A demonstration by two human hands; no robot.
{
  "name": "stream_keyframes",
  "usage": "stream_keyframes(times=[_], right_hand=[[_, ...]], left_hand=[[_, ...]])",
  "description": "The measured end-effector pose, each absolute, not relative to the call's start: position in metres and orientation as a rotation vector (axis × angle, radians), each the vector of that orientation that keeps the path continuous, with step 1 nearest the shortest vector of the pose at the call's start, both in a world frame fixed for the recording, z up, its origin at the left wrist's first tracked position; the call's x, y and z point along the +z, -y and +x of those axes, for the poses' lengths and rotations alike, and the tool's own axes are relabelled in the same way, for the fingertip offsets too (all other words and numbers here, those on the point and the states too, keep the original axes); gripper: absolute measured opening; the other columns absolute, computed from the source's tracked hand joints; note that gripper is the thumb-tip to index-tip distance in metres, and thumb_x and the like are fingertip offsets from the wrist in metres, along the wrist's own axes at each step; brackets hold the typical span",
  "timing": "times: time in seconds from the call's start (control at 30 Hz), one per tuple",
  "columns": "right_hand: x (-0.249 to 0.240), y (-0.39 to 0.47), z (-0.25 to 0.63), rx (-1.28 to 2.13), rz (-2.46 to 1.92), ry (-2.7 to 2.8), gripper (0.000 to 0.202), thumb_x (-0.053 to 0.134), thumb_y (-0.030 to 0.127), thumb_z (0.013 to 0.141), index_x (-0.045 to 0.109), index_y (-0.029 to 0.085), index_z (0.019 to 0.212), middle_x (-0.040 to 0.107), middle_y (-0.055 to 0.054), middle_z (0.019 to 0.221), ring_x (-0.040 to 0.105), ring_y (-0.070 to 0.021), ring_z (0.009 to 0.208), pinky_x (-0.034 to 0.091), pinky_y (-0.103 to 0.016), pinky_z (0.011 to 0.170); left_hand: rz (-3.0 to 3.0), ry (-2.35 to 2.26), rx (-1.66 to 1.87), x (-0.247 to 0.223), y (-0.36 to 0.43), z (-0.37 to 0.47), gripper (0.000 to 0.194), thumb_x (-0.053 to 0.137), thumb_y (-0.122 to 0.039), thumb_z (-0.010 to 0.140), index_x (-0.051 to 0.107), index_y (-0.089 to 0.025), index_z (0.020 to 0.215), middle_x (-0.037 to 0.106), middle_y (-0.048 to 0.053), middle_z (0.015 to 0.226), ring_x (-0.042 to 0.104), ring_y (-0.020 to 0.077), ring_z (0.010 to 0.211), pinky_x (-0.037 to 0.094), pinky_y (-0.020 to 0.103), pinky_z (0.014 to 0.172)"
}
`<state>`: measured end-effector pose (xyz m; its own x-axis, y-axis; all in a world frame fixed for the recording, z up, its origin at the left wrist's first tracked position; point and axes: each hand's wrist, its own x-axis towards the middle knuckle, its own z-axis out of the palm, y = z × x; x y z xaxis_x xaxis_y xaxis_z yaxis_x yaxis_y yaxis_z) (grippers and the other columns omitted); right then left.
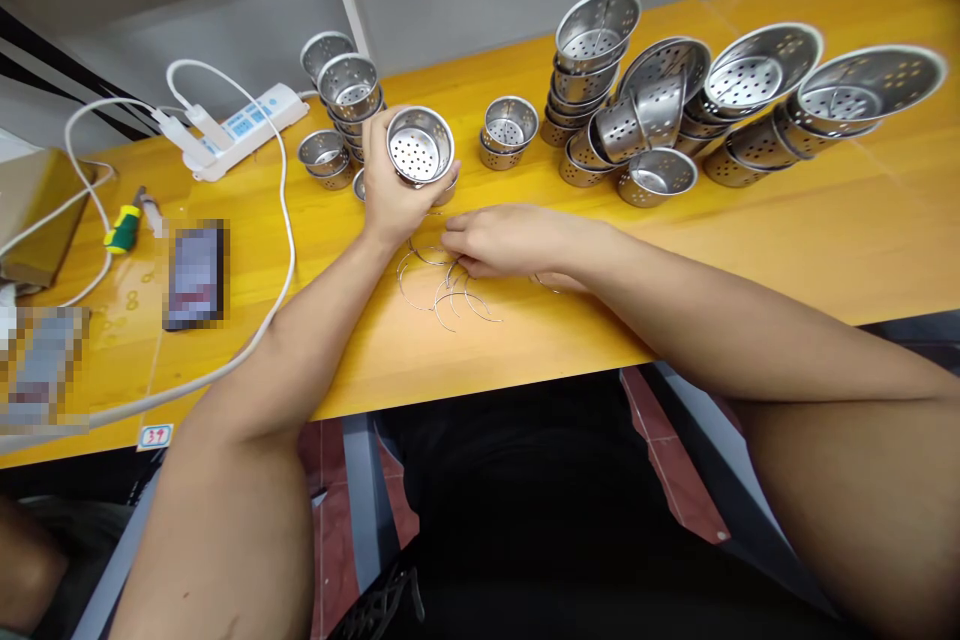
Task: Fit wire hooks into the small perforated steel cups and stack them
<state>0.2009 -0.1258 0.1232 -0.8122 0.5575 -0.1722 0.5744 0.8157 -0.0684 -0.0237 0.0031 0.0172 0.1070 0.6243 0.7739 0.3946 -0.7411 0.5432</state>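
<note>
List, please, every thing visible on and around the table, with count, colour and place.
strainer baskets: many, silver, stacked along table back
held basket: one, silver, in left hand
wire rings: several, silver, table front centre
power strip: one, white, back left
screwdriver: one, green-yellow, left
table: one, yellow
left hand: grips the basket
right hand: rests on the rings

Both bare forearms reach forward over the near edge of the desk and converge toward its middle. The left hand [394, 190] is raised, wrist bent back, fingers curled closed in a grasp. The right hand [499, 240] lies low, palm down, its fingers pinched together and pointing left.
</note>
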Motion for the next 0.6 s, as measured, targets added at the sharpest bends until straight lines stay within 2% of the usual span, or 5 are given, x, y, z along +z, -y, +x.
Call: stream_keyframes(times=[0.1,0.2,0.37,0.5,0.6], right_hand=[[0.118,0.117,0.211,-0.305,0.887,-2.964,0.013,0.062,0.017,0.112,0.075,0.018,0.113,0.081,-0.011,0.118,0.068,-0.0224,0.087,0.036,-0.034,0.069],[0.111,0.104,0.222,-0.433,0.813,-3.133,0.015,0.061,0.018,0.112,0.075,0.020,0.106,0.078,-0.009,0.109,0.066,-0.0220,0.088,0.040,-0.033,0.074],[0.102,0.089,0.234,-0.621,0.750,-3.400,0.013,0.063,0.020,0.111,0.075,0.020,0.108,0.078,-0.008,0.110,0.066,-0.0217,0.092,0.048,-0.034,0.084],[0.101,0.082,0.240,-0.878,0.755,-3.502,0.016,0.064,0.029,0.115,0.078,0.021,0.118,0.082,-0.009,0.113,0.072,-0.0231,0.098,0.054,-0.037,0.089],[0.101,0.079,0.243,-0.977,0.809,-3.488,0.022,0.066,0.035,0.116,0.082,0.022,0.123,0.083,-0.009,0.118,0.072,-0.0224,0.098,0.054,-0.035,0.085]], left_hand=[[2.160,-0.993,1.660,0.015,-0.004,-0.023,0.100,0.092,-0.091,0.082,0.047,-0.038,0.154,0.063,0.009,0.149,0.069,0.0353,0.145,0.055,0.059,0.134],[2.164,-0.962,1.670,0.013,-0.006,-0.022,0.104,0.093,-0.089,0.081,0.044,-0.039,0.159,0.061,0.010,0.157,0.067,0.0369,0.151,0.053,0.060,0.139],[2.251,-0.993,1.673,0.017,-0.003,-0.022,0.096,0.084,-0.080,0.095,0.039,-0.041,0.170,0.058,0.012,0.167,0.060,0.0377,0.166,0.046,0.058,0.147],[2.262,-1.030,1.691,0.023,0.004,-0.021,0.096,0.091,-0.082,0.089,0.050,-0.039,0.164,0.063,0.011,0.155,0.066,0.0390,0.156,0.051,0.062,0.142],[2.244,-1.018,1.701,0.022,0.004,-0.022,0.089,0.088,-0.088,0.088,0.057,-0.036,0.153,0.064,0.010,0.147,0.069,0.0375,0.148,0.055,0.062,0.138]])
